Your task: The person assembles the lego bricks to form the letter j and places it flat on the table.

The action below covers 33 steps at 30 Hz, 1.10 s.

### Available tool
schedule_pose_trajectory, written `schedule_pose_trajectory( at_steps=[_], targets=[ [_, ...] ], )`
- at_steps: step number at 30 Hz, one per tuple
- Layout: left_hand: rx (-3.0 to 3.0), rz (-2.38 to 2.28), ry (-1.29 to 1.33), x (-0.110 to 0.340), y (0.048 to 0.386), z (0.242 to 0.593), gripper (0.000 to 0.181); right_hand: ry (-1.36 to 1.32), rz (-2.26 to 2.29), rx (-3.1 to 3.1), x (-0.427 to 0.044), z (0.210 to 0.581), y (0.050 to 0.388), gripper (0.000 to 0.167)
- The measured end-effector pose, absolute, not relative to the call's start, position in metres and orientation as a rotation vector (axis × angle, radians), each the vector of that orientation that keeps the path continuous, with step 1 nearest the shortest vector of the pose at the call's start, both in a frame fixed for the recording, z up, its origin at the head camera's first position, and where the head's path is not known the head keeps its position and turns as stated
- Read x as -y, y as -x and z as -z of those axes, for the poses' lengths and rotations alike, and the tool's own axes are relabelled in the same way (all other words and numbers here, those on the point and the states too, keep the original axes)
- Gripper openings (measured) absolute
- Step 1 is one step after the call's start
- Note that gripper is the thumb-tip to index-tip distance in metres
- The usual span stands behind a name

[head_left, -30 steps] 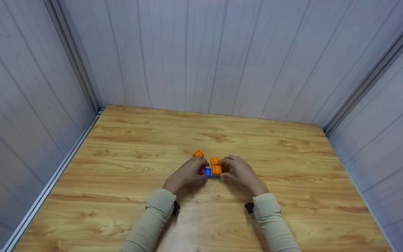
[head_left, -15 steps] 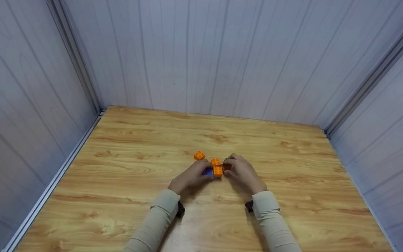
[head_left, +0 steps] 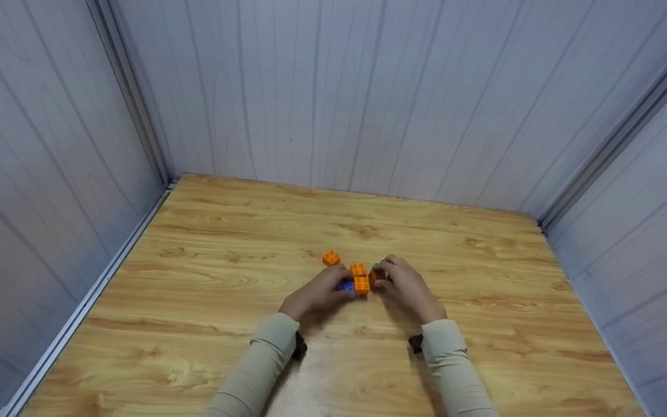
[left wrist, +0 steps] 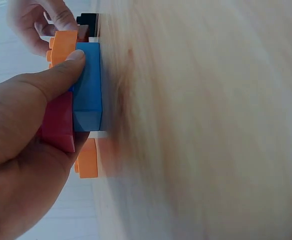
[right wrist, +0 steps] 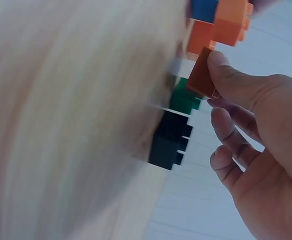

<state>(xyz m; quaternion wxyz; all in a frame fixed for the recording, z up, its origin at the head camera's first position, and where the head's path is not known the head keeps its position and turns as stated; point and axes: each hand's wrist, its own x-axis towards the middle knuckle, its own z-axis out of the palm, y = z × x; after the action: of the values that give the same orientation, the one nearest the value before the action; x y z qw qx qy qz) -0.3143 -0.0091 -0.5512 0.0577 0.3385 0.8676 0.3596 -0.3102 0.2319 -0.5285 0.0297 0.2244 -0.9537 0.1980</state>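
My left hand [head_left: 319,292] grips a joined group of toy building bricks standing on the table. In the left wrist view, the thumb presses against a blue brick [left wrist: 88,102] and an orange brick [left wrist: 64,46]; a magenta brick [left wrist: 59,120] sits atop the blue one, beside the palm. A second orange brick [head_left: 358,269] stands directly behind the first in the head view. My right hand [head_left: 407,292], just right of the group, pinches a brown brick [right wrist: 202,74] between thumb and fingers. It is tilted, and the fingers partly hide it.
A loose orange brick [head_left: 331,258] lies behind the left hand. Below the right hand, a green brick [right wrist: 183,97] and a black brick [right wrist: 169,140] stand on the wooden table [head_left: 484,278]. Pale panel walls [head_left: 339,92] rise at the back and both sides.
My left hand has shifted slightly right with its bricks, uncovering the loose orange brick. My right hand keeps hold of the brown brick, which now shows slightly apart from the orange ones.
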Motion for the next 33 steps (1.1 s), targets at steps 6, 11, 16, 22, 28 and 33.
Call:
schedule_pose_trajectory(
  at_steps=[6,11,16,22,28,33],
  targets=[
    [-2.634,-1.088,-1.037,0.01,0.314,0.552,0.026,-0.691,-0.6,2.919,-0.229,0.517,0.306,0.026],
    [-2.633,-1.082,-1.032,0.011,0.314,0.553,0.027,-0.748,-0.599,2.849,-0.223,0.512,0.303,0.029],
    [-2.634,-1.076,-1.056,0.011,0.315,0.552,0.027,-0.816,-0.624,2.806,-0.218,0.511,0.3,0.033],
    [-2.63,-1.078,-1.095,0.009,0.315,0.552,0.026,-0.889,-0.631,2.798,-0.214,0.512,0.296,0.03],
    [-2.617,-1.071,-1.049,0.01,0.315,0.551,0.027,-0.913,-0.644,2.796,-0.211,0.512,0.295,0.029],
    [-2.614,-1.077,-1.041,0.011,0.315,0.551,0.027,-0.893,-0.632,2.784,-0.208,0.515,0.298,0.029]
  ],
)
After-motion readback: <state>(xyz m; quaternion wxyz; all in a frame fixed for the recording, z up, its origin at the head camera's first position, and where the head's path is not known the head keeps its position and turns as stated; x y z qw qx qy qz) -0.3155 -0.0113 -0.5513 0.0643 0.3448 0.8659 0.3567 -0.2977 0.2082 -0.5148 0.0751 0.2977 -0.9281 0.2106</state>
